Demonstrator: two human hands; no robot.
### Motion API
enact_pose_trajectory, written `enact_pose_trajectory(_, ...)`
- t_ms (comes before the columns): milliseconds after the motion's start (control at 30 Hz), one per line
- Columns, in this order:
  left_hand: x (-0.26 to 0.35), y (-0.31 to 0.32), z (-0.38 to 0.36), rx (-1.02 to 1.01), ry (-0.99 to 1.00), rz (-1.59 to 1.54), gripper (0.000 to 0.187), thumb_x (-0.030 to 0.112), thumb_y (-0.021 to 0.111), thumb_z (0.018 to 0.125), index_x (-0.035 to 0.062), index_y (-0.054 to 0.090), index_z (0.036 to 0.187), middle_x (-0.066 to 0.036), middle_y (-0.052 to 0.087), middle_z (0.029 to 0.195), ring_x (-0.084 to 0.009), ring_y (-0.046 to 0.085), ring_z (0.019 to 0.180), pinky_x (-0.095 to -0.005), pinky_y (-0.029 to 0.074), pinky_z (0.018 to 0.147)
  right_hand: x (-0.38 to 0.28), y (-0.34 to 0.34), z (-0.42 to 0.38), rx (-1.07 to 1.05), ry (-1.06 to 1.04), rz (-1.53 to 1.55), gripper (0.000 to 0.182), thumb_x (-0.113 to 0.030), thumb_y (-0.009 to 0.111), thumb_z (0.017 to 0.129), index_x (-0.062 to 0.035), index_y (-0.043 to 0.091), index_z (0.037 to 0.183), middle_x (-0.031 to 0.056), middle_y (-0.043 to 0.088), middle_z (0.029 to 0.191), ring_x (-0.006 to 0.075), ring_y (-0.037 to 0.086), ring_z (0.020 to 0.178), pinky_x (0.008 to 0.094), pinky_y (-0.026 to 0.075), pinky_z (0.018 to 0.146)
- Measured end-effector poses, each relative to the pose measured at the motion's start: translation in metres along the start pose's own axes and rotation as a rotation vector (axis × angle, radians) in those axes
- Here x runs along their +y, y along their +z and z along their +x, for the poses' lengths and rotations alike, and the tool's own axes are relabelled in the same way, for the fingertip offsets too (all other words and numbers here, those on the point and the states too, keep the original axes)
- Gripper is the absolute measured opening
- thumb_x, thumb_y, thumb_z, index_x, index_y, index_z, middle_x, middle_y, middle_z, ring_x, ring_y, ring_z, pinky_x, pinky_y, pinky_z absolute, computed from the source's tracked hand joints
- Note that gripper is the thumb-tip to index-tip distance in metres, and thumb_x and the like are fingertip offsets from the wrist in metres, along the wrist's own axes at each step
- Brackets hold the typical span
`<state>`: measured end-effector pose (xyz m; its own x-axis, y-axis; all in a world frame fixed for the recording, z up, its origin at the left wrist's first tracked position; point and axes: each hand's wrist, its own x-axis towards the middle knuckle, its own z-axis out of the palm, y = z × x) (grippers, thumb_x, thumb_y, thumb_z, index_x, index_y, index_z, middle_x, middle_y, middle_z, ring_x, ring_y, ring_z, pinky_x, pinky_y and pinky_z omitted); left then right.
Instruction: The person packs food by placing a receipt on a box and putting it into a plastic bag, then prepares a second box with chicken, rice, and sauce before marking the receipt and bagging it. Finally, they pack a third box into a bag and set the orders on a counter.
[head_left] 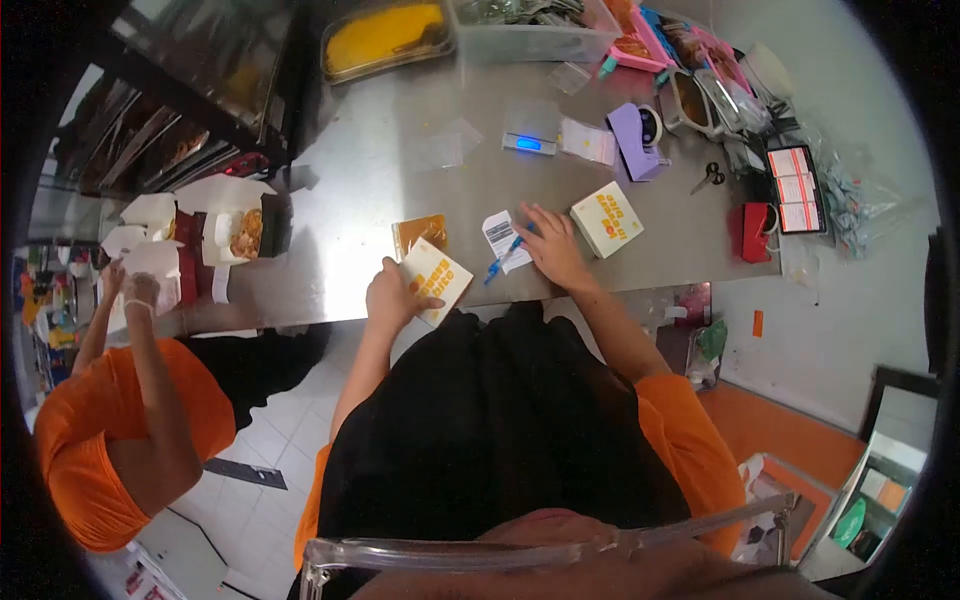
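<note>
My left hand (388,298) grips a small white box (440,278) with yellow and orange lettering, tilted at the table's front edge. Partly behind that box lies a flat brown-orange packet (418,230). My right hand (552,248) rests on the table with a blue pen (495,268) between its thumb and fingers. Beneath the pen lies a white printed slip (503,237). A second white lettered box (606,219) stands just right of my right hand.
A blue-lit device (529,144), purple tape dispenser (636,145), scissors (708,178) and red dispenser (752,232) lie beyond and to the right. Tubs (540,42) line the back. At left, a co-worker (150,420) handles open food boxes (232,195).
</note>
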<state>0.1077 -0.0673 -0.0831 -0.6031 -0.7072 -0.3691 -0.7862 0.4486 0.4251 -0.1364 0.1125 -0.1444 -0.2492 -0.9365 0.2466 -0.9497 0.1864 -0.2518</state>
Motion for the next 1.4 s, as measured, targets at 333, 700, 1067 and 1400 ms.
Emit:
enact_pose_trajectory(333, -0.022, 0.032, -0.004, -0.148, -0.140, -0.773, 0.065, 0.031, 0.079, 0.065, -0.0079, 0.051, 0.110, -0.016, 0.062, 0.099, -0.0201, 0.062, 0.087, -0.0298, 0.049, 0.074, 0.007, 0.017, -0.013, 0.042, 0.037, 0.421, 0.035, -0.017, 0.061, 0.078, -0.0085, 0.055, 0.111, 0.0117, 0.054, 0.105, 0.0307, 0.050, 0.099, 0.0377, 0.041, 0.087)
enact_pose_trajectory(700, 0.079, 0.060, -0.001, 0.131, -0.121, -1.298, 0.046, 0.019, 0.068, 0.077, -0.0044, 0.050, 0.113, -0.012, 0.061, 0.101, -0.0188, 0.060, 0.087, -0.0286, 0.047, 0.077, 0.024, -0.084, 0.046, 0.119, 0.104, 0.598, 0.023, -0.011, 0.057, 0.078, -0.0015, 0.058, 0.099, 0.0188, 0.056, 0.099, 0.0350, 0.053, 0.090, 0.0405, 0.044, 0.081)
enact_pose_trajectory(1067, 0.234, 0.098, -0.008, 0.159, 0.053, -1.287, 0.042, 0.016, 0.071, 0.075, -0.0051, 0.053, 0.107, -0.011, 0.061, 0.099, -0.0170, 0.060, 0.083, -0.0287, 0.048, 0.075, 0.113, -0.148, -0.030, 0.266, -0.250, 0.500, 0.032, -0.028, 0.062, 0.078, -0.0014, 0.059, 0.095, 0.0139, 0.055, 0.109, 0.0311, 0.048, 0.099, 0.0406, 0.038, 0.087)
enact_pose_trajectory(1400, 0.269, 0.113, -0.012, 0.332, -0.068, -1.272, 0.048, 0.013, 0.073, 0.071, -0.0056, 0.047, 0.107, -0.014, 0.061, 0.098, -0.0195, 0.061, 0.086, -0.0298, 0.049, 0.075, 0.278, -0.100, 0.006, 0.075, 0.908, 1.517, 0.021, -0.022, 0.056, 0.083, -0.0055, 0.062, 0.094, 0.0073, 0.050, 0.116, 0.0215, 0.048, 0.103, 0.0414, 0.045, 0.079)
